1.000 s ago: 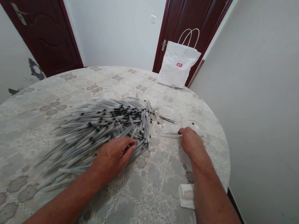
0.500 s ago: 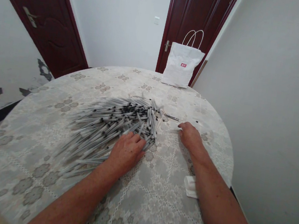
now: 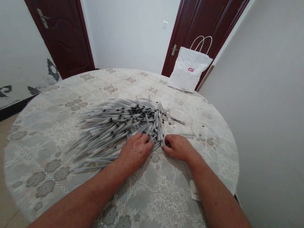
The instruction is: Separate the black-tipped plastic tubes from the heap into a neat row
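Observation:
A big heap of grey pen barrels with black tips (image 3: 110, 127) lies spread over the middle of a round table (image 3: 47, 174) covered in a lace-patterned cloth. My left hand (image 3: 134, 152) rests palm down on the near right edge of the heap, its fingers curled over a few barrels. My right hand (image 3: 177, 147) lies just right of the heap, fingers curled in toward the barrel ends; what they grip is hidden. A few loose thin refills (image 3: 177, 121) lie beyond my right hand.
A white paper bag (image 3: 189, 71) with handles stands at the table's far edge, before a dark red door (image 3: 207, 20). A small white packet (image 3: 194, 191) lies near the right edge, partly under my forearm. Another dark door (image 3: 47, 16) is at the left.
My right hand has drawn left from the loose refills to the edge of the heap. My left hand has shifted slightly forward on the barrels. The camera has tilted and drifted left.

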### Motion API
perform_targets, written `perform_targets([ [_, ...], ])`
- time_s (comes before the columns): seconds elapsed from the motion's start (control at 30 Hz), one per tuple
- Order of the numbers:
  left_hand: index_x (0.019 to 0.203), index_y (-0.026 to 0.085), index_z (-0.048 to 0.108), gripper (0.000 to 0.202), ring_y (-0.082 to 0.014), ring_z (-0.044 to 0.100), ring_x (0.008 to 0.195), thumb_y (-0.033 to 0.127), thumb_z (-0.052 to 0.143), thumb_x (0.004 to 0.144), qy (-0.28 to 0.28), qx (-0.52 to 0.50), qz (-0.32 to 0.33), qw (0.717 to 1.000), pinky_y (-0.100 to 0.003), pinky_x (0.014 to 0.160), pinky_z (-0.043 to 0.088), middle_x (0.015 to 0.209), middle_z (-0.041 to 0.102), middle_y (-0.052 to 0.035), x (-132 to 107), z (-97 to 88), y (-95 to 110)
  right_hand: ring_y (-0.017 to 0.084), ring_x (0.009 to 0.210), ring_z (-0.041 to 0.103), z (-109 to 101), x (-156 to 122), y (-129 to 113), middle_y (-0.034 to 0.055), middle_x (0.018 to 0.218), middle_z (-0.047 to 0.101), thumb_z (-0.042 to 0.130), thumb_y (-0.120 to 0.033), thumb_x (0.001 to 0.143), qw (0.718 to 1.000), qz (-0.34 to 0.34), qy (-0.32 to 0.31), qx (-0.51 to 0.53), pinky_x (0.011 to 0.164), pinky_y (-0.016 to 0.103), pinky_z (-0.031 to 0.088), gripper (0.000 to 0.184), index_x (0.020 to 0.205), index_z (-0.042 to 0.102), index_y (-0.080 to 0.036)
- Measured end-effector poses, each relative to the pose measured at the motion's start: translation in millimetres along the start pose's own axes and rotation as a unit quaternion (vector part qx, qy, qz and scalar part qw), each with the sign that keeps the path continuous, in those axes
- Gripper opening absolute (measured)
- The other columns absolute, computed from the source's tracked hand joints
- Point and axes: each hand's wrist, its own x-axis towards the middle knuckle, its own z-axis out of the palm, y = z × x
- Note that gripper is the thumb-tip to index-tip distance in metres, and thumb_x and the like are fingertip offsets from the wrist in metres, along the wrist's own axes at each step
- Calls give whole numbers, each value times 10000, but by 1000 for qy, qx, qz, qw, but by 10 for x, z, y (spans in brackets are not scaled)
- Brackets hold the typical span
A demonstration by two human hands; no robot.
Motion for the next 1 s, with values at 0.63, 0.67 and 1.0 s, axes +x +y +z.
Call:
perform_targets([
  [0.63, 1076, 187, 681, 200, -239, 601, 955, 260, 525, 975, 54, -84, 3, 995, -384, 864, 473, 993, 653, -95, 3, -22, 11, 188, 677, 586, -252, -192, 330, 47, 731, 665, 457, -295, 906, 936, 143, 297, 123, 677, 280, 382, 192, 818, 605, -209],
  [0.67, 1101, 184, 675, 217, -242, 597, 972, 276, 523, 977, 50, -97, 16, 994, -386, 868, 472, 1023, 655, -102, -6, -47, 38, 186, 673, 588, -253, -188, 325, 41, 720, 664, 455, -306, 912, 928, 150, 307, 147, 675, 278, 388, 201, 815, 604, -212],
  [1.0, 810, 216, 655, 120, -231, 548, 918, 269, 638, 915, -106, -54, 229, 966, -400, 832, 404, 883, 680, -47, -114, 18, 403, 158, 592, 586, -245, -172, 361, 18, 685, 672, 507, -412, 930, 855, 141, 319, 384, 598, 263, 440, 254, 840, 615, -200],
])
